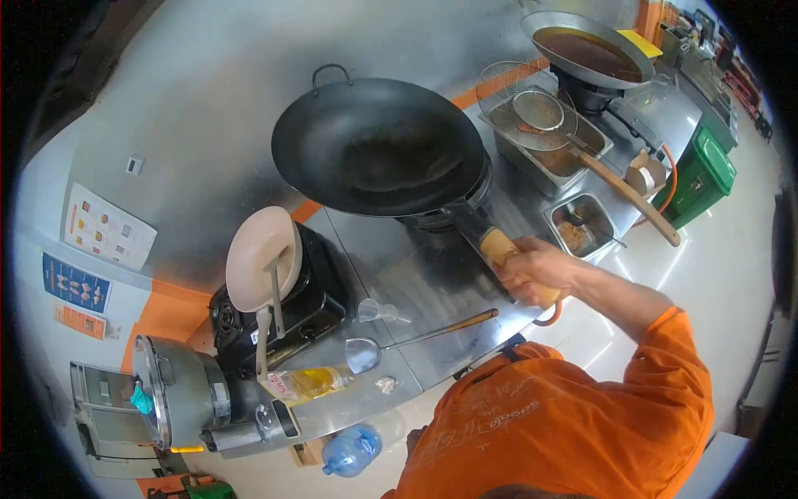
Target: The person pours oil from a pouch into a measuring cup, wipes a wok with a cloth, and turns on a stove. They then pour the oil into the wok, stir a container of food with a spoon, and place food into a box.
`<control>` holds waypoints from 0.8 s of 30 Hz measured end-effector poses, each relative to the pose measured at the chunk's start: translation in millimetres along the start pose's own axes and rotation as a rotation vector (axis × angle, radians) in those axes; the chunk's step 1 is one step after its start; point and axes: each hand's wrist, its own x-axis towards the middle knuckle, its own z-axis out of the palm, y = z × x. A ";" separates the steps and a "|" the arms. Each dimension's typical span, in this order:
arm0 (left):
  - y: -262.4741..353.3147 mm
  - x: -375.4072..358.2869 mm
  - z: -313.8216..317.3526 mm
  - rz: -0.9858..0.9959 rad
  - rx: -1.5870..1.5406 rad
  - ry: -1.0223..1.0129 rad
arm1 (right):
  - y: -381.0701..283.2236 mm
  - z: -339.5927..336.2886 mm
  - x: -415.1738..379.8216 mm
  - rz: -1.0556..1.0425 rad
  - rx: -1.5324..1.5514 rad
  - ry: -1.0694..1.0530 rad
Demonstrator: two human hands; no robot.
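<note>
My right hand (536, 270) is wrapped round the wooden grip of a large black wok (378, 145). The wok rests tilted over a burner (482, 191), and its inside looks dark with a faint sheen. A small loop handle stands on its far rim. Below the wok, on the steel counter (449, 358), lies a wok spatula (363, 355) with a long wooden handle. Near it are a clear plastic funnel (378, 311) and a bottle of yellow oil (312, 382) on its side. My left hand is out of view.
A pale frying pan (241, 258) with a spatula sits on a portable stove (324, 287). On the right are strainers (532, 108) over a steel pan, a food tray (611, 220) and a wok of dark liquid (590, 54). A lidded pot (187, 382) stands at left.
</note>
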 end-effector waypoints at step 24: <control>-13.7 -10.1 16.5 -0.089 0.047 0.030 | -154.4 4.7 -40.9 0.335 -0.336 0.354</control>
